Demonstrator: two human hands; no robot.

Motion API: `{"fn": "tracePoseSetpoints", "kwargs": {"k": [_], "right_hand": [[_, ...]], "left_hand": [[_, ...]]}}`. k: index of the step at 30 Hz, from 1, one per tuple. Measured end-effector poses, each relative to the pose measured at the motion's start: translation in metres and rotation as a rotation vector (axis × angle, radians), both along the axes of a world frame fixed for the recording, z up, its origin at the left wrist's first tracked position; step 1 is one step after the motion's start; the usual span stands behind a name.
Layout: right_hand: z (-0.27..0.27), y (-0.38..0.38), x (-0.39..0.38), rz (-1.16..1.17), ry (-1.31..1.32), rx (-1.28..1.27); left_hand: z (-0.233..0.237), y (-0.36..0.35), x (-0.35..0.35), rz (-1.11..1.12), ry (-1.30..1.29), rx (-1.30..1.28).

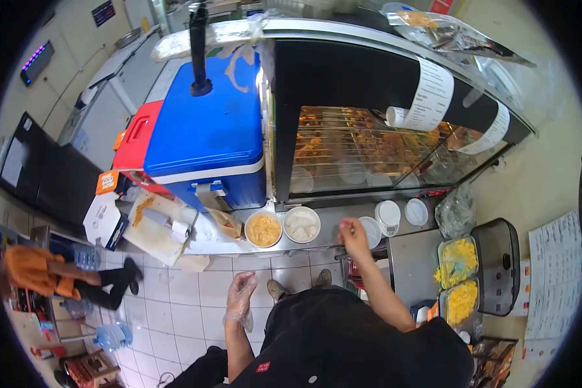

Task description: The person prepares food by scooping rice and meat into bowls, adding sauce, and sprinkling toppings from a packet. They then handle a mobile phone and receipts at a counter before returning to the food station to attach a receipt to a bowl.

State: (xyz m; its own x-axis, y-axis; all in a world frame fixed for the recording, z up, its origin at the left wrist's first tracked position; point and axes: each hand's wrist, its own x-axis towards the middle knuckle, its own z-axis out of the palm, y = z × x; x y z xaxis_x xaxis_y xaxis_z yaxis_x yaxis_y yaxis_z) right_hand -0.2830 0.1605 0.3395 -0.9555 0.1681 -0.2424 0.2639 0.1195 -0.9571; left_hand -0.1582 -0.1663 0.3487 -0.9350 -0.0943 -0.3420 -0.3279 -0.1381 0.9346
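Note:
My left hand (240, 297), in a clear plastic glove, hangs over the floor in front of my body. Its fingers bend loosely with nothing visible in them. Bare, my right hand (352, 237) is at the counter's front edge, fingers half curled and apart, and I see nothing held. Just beside it lies a round white lid or dish (370, 231), partly behind the wrist. To its left stand a white tub of white powdery or creamy food (302, 224) and a tub of yellowish crumbly food (263, 229). A white container (387, 214) sits on a small scale (390, 231).
Behind the counter (239, 244) stand a blue cooler (207, 123) and a glass food warmer (368, 152). A cutting board (158, 226) with a cleaver-like tool is left. Trays of yellow food (462, 302) are right. Another person (64, 275) stands at far left.

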Motion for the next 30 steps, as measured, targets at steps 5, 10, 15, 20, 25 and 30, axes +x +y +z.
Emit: {"fn": "tracePoseSetpoints", "kwargs": {"k": [5, 10, 15, 20, 25, 30], "right_hand": [[-0.078, 0.025, 0.014, -0.125, 0.170, 0.695], [-0.065, 0.052, 0.007, -0.268, 0.090, 0.970], [-0.107, 0.096, 0.005, -0.290, 0.065, 1.289], [-0.099, 0.112, 0.012, -0.151, 0.078, 1.315], [-0.071, 0.142, 0.011, -0.402, 0.202, 1.193], [-0.074, 0.219, -0.018, -0.281, 0.206, 1.070]], "left_hand": [[0.002, 0.002, -0.015, -0.001, -0.083, -0.003], [-0.046, 0.010, -0.037, -0.146, -0.196, 0.010], [-0.105, 0.023, -0.080, 0.090, -0.441, 0.064], [-0.129, 0.032, -0.105, 0.207, -0.443, 0.181], [-0.122, 0.034, -0.099, 0.229, -0.422, 0.141], [-0.106, 0.037, -0.091, 0.212, -0.428, 0.150]]}}
